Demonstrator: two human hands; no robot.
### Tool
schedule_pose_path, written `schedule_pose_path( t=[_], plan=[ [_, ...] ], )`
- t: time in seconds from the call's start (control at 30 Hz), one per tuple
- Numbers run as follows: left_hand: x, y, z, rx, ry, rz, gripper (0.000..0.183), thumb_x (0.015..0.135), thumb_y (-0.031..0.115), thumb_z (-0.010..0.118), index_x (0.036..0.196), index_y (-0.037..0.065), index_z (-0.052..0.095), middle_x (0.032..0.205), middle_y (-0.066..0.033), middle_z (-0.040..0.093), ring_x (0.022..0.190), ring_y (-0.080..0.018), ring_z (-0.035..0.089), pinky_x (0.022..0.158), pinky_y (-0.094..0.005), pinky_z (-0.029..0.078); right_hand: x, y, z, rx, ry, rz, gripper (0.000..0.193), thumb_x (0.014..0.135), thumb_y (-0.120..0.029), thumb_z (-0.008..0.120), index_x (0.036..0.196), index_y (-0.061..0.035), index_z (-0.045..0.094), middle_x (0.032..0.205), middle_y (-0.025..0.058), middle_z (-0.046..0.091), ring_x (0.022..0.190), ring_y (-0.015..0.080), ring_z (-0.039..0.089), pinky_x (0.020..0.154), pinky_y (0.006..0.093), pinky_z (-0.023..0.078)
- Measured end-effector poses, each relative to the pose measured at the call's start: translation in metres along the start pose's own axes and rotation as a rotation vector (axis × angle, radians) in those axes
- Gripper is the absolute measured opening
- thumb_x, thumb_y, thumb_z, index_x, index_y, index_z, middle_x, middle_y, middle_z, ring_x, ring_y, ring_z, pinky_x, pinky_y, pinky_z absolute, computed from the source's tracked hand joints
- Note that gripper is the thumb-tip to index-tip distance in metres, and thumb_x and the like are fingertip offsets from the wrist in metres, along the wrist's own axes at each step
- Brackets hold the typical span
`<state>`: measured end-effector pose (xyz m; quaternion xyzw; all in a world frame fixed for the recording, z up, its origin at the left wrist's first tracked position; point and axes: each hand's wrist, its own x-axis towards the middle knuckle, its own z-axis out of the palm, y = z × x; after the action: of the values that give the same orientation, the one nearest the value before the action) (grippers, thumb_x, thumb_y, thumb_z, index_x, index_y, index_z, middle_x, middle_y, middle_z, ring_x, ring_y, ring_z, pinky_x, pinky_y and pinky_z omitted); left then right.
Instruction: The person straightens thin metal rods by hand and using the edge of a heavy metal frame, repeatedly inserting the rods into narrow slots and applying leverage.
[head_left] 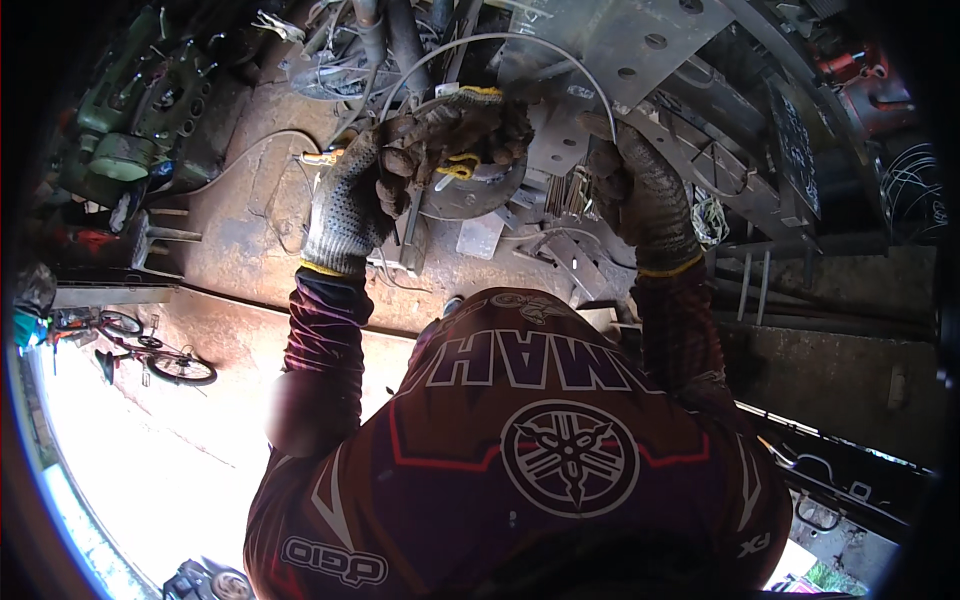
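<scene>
We see a thin grey cable (500, 37) arching beyond our fingertips. Our gloved right hand (650, 195) pinches one end; our gloved left hand (350, 195) has curled fingers near the other, though we cannot tell what they grip. Just right of those left fingers bunch soiled, yellow-edged gloves (505, 130), above a round metal disc (470, 200).

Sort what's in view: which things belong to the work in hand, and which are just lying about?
Seemingly in use:
- bent wire, arching between the left hand and right hand, both gloved
- perhaps the dark, yellow-edged bundle by the left hand; its nature is unclear

Seemingly just about:
- bicycle
- green machine
- metal plate with holes
</scene>
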<state>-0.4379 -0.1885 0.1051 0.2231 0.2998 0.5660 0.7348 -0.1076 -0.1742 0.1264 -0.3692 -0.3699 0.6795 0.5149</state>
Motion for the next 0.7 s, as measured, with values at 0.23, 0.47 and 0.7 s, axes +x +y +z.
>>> schedule_pose_path(
  t=[0.23, 0.47, 0.7],
  plan=[
    [0.000, -0.010, -0.038, -0.114, 0.028, -0.104, 0.033, 0.102, 0.024, 0.054, 0.127, 0.002, 0.059, 0.087, -0.0038, 0.065, 0.058, -0.0097, 0.058, 0.049, -0.0183, 0.048, -0.005, 0.028, 0.007, 0.002, 0.025, 0.107, 0.044, 0.095, -0.037, 0.067, 0.119, 0.0004, 0.066, 0.073, -0.0015, 0.063, 0.053, 0.0045, 0.049, 0.048, 0.0204, 0.038],
    [-0.009, -0.034, -0.044, -0.009, 0.108, -0.094, 0.041, 0.102, 0.028, 0.053, 0.135, 0.004, 0.056, 0.078, 0.0031, 0.063, 0.050, -0.0035, 0.046, 0.045, -0.0199, 0.039, -0.015, 0.044, -0.001, 0.033, 0.062, 0.171, 0.044, 0.095, -0.039, 0.068, 0.118, -0.0010, 0.067, 0.070, -0.0039, 0.060, 0.054, 0.0042, 0.048, 0.050, 0.0193, 0.038],
    [-0.023, -0.047, -0.021, 0.054, 0.175, -0.038, 0.044, 0.102, 0.031, 0.053, 0.137, 0.003, 0.055, 0.075, 0.0046, 0.059, 0.051, -0.0026, 0.046, 0.045, -0.0195, 0.039, -0.015, 0.041, -0.023, 0.054, 0.023, 0.200, 0.044, 0.095, -0.039, 0.067, 0.119, -0.0027, 0.067, 0.073, -0.0028, 0.064, 0.056, 0.0043, 0.051, 0.051, 0.0186, 0.039]
  ],
)
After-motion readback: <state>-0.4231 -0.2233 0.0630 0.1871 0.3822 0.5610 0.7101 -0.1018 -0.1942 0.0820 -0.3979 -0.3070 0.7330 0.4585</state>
